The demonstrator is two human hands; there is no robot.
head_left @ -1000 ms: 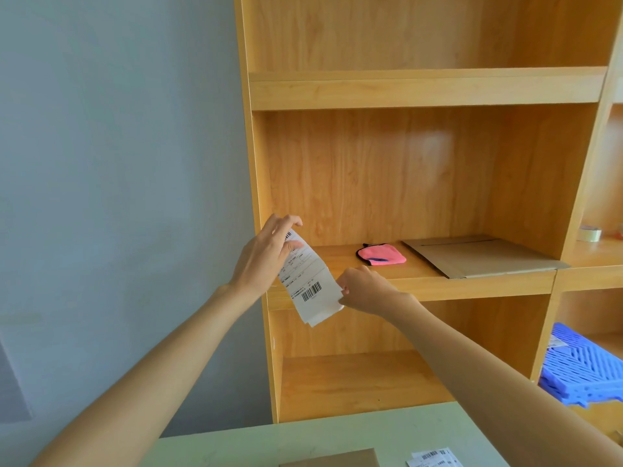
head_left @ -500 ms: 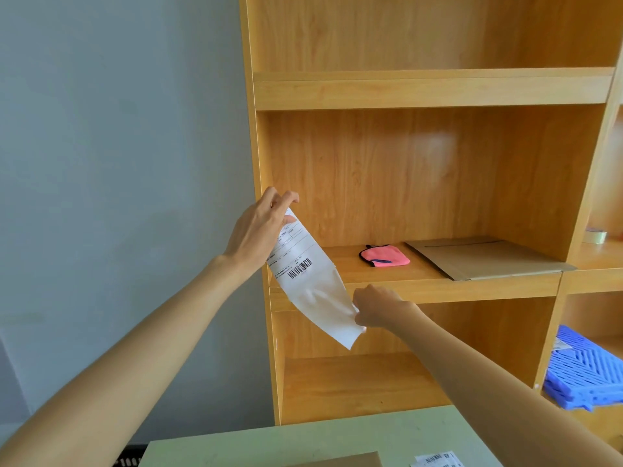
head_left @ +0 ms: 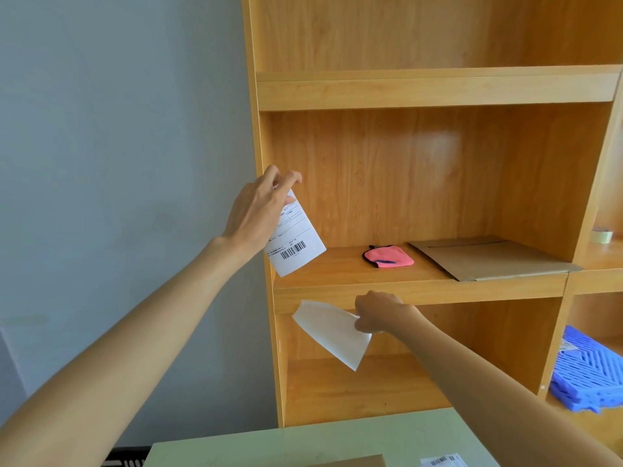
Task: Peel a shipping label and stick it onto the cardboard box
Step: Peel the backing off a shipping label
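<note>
My left hand (head_left: 258,210) is raised in front of the shelf unit and pinches the top of a white shipping label (head_left: 296,242) with a barcode, which hangs down free. Lower and to the right, my right hand (head_left: 379,313) grips the blank white backing sheet (head_left: 332,332), fully apart from the label. A sliver of a cardboard box (head_left: 354,461) shows at the bottom edge on the pale green table (head_left: 303,446). Beside it lie more printed labels (head_left: 443,461).
A wooden shelf unit (head_left: 421,288) stands behind the table. On its middle shelf lie a pink cloth (head_left: 387,257) and a flattened cardboard box (head_left: 488,259). A tape roll (head_left: 602,235) sits at far right, blue plastic pieces (head_left: 590,375) below it. A grey wall is at left.
The label and its backing have come fully apart. My left hand lifted the label up; my right hand pulled the backing sheet down and to the right.
</note>
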